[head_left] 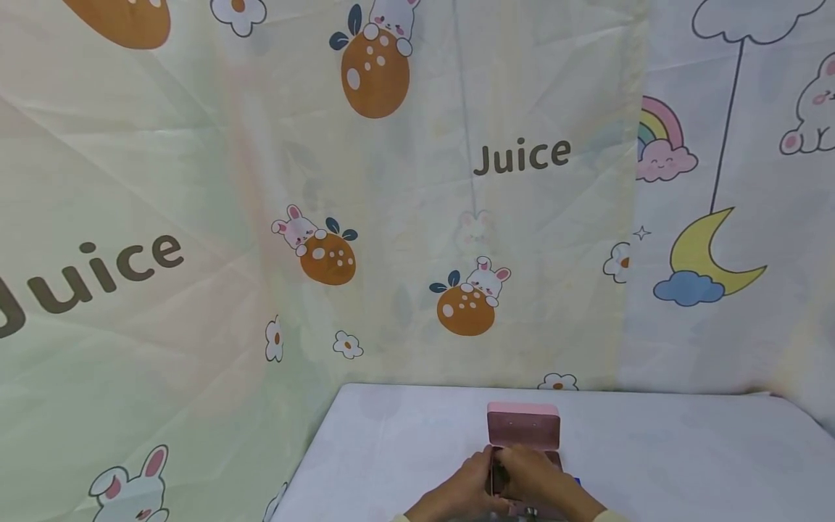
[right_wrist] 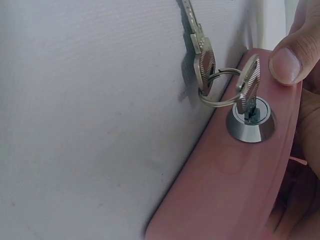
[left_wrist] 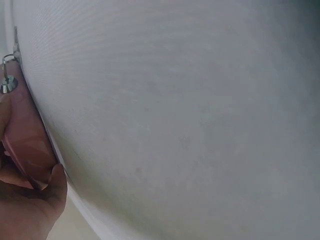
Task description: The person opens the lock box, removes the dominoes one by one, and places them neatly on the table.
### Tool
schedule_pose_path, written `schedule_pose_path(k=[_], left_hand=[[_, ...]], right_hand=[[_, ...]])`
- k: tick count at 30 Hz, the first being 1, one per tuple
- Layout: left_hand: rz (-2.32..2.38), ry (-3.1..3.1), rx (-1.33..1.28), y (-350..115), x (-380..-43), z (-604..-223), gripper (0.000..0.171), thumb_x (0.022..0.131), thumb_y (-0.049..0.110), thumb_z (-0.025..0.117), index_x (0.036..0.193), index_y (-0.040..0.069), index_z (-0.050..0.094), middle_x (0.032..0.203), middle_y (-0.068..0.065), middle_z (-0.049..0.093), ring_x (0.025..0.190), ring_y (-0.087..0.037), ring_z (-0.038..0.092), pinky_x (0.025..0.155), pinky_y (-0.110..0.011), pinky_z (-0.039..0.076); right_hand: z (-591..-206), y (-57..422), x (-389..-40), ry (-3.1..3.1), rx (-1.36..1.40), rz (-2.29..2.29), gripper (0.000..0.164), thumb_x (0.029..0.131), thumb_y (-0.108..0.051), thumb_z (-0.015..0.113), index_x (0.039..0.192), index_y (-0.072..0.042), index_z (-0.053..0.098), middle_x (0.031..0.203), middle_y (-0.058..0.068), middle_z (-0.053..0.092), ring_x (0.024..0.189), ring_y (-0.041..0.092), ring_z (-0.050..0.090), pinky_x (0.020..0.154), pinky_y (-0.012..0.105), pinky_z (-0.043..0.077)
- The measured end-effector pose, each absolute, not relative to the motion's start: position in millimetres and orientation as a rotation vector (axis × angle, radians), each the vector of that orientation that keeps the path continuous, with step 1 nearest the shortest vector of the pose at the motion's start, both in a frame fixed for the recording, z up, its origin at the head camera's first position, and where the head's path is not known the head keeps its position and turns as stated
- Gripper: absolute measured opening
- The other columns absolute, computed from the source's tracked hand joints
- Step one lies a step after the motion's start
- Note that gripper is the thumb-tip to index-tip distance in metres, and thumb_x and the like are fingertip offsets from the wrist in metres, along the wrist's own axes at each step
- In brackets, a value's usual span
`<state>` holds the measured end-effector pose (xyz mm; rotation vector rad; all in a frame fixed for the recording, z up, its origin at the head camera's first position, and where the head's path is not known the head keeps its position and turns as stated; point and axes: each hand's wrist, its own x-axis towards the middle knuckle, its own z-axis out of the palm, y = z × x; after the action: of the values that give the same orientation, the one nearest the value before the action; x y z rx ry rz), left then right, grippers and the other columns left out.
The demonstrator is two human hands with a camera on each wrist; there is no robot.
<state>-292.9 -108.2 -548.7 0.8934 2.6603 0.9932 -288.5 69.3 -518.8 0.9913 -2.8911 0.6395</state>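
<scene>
A pink lockbox (head_left: 523,429) stands on the white table with its lid raised at the back. My left hand (head_left: 459,487) grips its left side, and a thumb (right_wrist: 286,65) presses the front wall near the upper edge. My right hand (head_left: 531,475) reaches down inside the box; its fingertips are hidden in the head view, and I cannot tell what they hold. In the right wrist view a key (right_wrist: 247,90) sits in the round silver lock (right_wrist: 250,132). A second key (right_wrist: 204,67) hangs on the same ring (right_wrist: 220,104).
The white table (head_left: 404,428) runs back to a curtain (head_left: 404,362) printed with rabbits and fruit. Just right of the box a small blue thing (head_left: 577,480) shows beside the right forearm. The hanging cloth (head_left: 196,377) borders the table on the left.
</scene>
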Motion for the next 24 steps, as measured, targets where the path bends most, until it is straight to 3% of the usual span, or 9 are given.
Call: schedule_pose_path(k=[5,11,24], left_hand=[[0.991,2.650,0.878,-107.0,-293.3,-548.5,0.077,0.076,0.032,0.088,0.137,0.020,0.043,0.125,0.008,0.056,0.112,0.001,0.050,0.095,-0.023,0.047],[0.984,2.647,0.833,-106.5,-291.7,-545.0,0.076,0.076,0.032,0.088,0.136,0.022,0.044,0.126,0.005,0.057,0.113,-0.001,0.051,0.094,-0.025,0.047],[0.954,2.657,0.919,-108.2,-294.6,-544.8,0.079,0.079,0.040,0.086,0.140,0.017,0.041,0.130,0.004,0.056,0.117,-0.001,0.051,0.098,-0.024,0.046]], right_hand=[[-520.0,69.3,-289.0,-2.896,0.999,0.649,0.020,0.075,-0.017,0.085,0.085,-0.015,0.068,0.070,-0.013,0.055,0.062,0.002,0.045,0.057,0.022,0.040],[-521.4,67.6,-292.5,-2.959,0.949,0.655,0.021,0.074,-0.020,0.087,0.085,-0.017,0.070,0.070,-0.013,0.056,0.062,0.004,0.046,0.059,0.024,0.040],[-522.4,64.1,-293.4,-3.004,0.878,0.836,0.021,0.075,-0.012,0.085,0.085,-0.017,0.067,0.074,-0.010,0.059,0.064,0.006,0.049,0.059,0.024,0.043]])
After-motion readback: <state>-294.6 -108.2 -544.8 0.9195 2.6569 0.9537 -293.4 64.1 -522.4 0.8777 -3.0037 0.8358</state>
